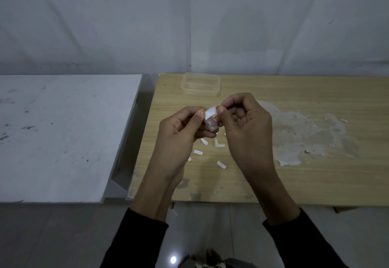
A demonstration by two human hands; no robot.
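Here, both hands work close together above the wooden bench (294, 179), nearer its left edge than its right and about midway between far and near edges. The left hand (179, 128) has its fingers curled around a small clear vial (211, 125), so its grip is narrow and closed on that vial, which is held in the air and does not rest on the bench. The right hand (246, 124) pinches a white strip (210, 112) between thumb and forefinger, its other fingers curled in. The strip lies against the upper part of the vial, and the left thumb tip touches the strip's other end. Whether the strip is stuck to the vial I cannot tell.

Below the hands, several small white paper slips (198, 152) lie scattered flat on the bench, between the hands and the near edge; two of them form an L shape. A clear plastic container (201, 74) stands by the far edge, close to the far left corner and well apart from the hands. Toward the right edge, a pale patch (305, 133) shows where the wood surface has peeled. A white bench (63, 131) stands beside the left edge, with a gap between the two. Black sleeves (136, 240) cover both forearms.
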